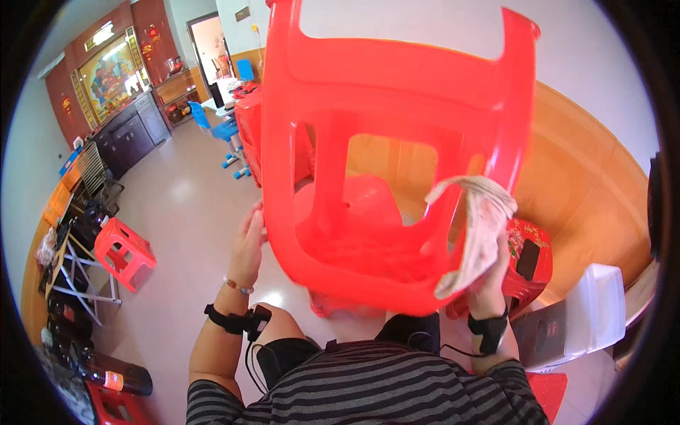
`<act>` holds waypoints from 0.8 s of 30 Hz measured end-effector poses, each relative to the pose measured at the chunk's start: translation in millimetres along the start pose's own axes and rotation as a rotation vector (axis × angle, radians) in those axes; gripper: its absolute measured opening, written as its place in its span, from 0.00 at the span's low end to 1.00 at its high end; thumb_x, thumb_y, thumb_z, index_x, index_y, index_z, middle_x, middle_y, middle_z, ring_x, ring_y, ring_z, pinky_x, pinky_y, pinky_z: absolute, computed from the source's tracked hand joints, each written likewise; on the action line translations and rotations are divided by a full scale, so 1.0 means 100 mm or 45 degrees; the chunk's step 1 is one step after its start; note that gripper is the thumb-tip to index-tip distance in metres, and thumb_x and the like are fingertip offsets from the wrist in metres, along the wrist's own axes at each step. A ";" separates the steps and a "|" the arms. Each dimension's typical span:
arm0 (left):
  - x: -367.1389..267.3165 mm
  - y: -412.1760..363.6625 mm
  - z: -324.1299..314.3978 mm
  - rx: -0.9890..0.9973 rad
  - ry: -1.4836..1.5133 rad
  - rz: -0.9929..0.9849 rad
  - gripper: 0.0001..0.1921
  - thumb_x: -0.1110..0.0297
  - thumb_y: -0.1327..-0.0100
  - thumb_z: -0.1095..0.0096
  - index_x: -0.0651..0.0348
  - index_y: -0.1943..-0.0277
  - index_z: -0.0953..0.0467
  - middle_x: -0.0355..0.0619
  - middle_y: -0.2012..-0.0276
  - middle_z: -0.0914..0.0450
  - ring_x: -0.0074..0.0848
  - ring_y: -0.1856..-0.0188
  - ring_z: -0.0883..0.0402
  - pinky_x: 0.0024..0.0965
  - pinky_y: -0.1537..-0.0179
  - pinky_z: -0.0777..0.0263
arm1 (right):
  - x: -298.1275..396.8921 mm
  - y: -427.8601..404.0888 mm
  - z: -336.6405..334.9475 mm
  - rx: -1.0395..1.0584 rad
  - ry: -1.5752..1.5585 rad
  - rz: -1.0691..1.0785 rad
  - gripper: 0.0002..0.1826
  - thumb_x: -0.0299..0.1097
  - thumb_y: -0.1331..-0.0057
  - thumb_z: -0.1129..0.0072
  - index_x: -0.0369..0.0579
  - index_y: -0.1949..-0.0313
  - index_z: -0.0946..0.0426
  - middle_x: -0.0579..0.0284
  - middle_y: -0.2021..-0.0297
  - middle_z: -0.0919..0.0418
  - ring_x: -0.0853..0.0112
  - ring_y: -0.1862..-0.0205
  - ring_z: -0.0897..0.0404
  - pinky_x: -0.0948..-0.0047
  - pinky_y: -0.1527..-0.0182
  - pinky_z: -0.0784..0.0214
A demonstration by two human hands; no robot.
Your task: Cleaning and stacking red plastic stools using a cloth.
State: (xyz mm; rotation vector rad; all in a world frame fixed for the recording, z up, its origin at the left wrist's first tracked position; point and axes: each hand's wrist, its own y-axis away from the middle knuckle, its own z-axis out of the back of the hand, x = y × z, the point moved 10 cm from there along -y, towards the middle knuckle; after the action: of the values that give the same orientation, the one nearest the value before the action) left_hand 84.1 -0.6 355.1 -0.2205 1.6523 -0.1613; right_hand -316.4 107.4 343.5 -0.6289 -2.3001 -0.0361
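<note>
A red plastic stool (393, 79) is held up before me, tipped so that two of its legs point up and away. My left hand (251, 239) is at the stool's left edge, its fingertips partly hidden behind the plastic. On the right side, a pale, stained cloth (481, 228) lies against the stool's frame. My right hand (491, 276) holds this cloth from below and is partly covered by it. Through the opening in the raised stool, more red plastic shows behind it.
At right, a dark phone (527, 260) lies on a red printed box or stool (539, 239), near a translucent plastic bin (595, 308). Another red stool (125, 252) stands left, beside a folding table (79, 265) and large dark bottles (127, 376). A blue chair (223, 128) is farther back.
</note>
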 end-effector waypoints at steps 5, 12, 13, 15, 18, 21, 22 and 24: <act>-0.47 -0.03 -0.02 -0.006 -0.171 -0.280 0.23 0.61 0.27 0.55 0.64 0.35 0.38 0.47 0.40 0.31 0.29 0.37 0.34 0.32 0.40 0.38 | -0.20 -0.33 -0.80 0.356 0.047 0.233 0.21 0.42 0.25 0.61 0.38 0.44 0.33 0.54 0.48 0.25 0.68 0.47 0.26 0.68 0.42 0.35; -0.83 0.00 -0.45 0.059 -0.140 -0.514 0.27 0.70 0.33 0.45 0.66 0.33 0.42 0.50 0.36 0.37 0.31 0.34 0.38 0.35 0.36 0.42 | -1.14 -0.28 -1.21 0.487 0.410 0.496 0.10 0.30 0.27 0.59 0.40 0.52 0.31 0.62 0.60 0.25 0.77 0.59 0.28 0.76 0.54 0.34; -0.85 -0.04 -0.48 0.039 -0.142 -0.524 0.27 0.70 0.33 0.45 0.66 0.33 0.42 0.50 0.36 0.37 0.31 0.34 0.38 0.35 0.36 0.42 | -1.28 -0.20 -1.20 0.506 0.408 0.476 0.10 0.29 0.28 0.60 0.39 0.52 0.32 0.61 0.61 0.25 0.77 0.59 0.27 0.76 0.54 0.33; -0.98 -0.08 -0.53 -0.058 -0.368 -0.657 0.33 0.69 0.37 0.38 0.65 0.32 0.45 0.51 0.35 0.38 0.31 0.33 0.38 0.35 0.35 0.41 | -1.56 -0.05 -1.12 0.526 0.652 0.447 0.11 0.27 0.29 0.60 0.38 0.51 0.33 0.57 0.66 0.23 0.74 0.64 0.24 0.73 0.56 0.31; -1.38 -0.05 -0.66 -0.087 -0.349 -0.951 0.42 0.71 0.45 0.30 0.63 0.31 0.48 0.51 0.37 0.37 0.32 0.34 0.37 0.37 0.38 0.37 | -1.91 0.20 -1.20 0.714 0.710 0.367 0.11 0.26 0.32 0.59 0.36 0.52 0.33 0.53 0.70 0.23 0.67 0.68 0.23 0.68 0.58 0.29; -1.43 -0.12 -0.72 0.012 -0.005 -0.791 0.48 0.74 0.50 0.27 0.63 0.30 0.51 0.49 0.39 0.35 0.32 0.36 0.35 0.37 0.40 0.33 | -2.45 0.33 -1.13 0.922 0.607 -0.001 0.11 0.25 0.33 0.60 0.36 0.53 0.33 0.52 0.70 0.24 0.62 0.68 0.22 0.62 0.60 0.28; -1.40 -0.14 -0.75 0.021 0.000 -0.781 0.48 0.74 0.50 0.27 0.63 0.30 0.51 0.49 0.39 0.35 0.32 0.36 0.35 0.37 0.40 0.33 | -2.61 0.24 -0.99 0.909 0.613 -0.004 0.11 0.25 0.33 0.60 0.36 0.53 0.33 0.52 0.70 0.24 0.62 0.68 0.22 0.62 0.60 0.28; -1.37 -0.18 -0.71 0.045 -0.001 -0.808 0.49 0.74 0.54 0.25 0.64 0.31 0.50 0.48 0.41 0.34 0.32 0.39 0.32 0.37 0.43 0.30 | -2.82 0.15 -0.96 1.052 0.491 -0.019 0.12 0.23 0.33 0.62 0.37 0.53 0.32 0.52 0.69 0.24 0.60 0.66 0.22 0.60 0.59 0.29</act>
State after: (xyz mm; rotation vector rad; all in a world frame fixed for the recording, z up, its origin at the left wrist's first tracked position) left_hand 25.5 12.7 498.2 -0.7144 1.5296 -0.6670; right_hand -75.0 -20.0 222.1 -0.1479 -1.7254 0.6884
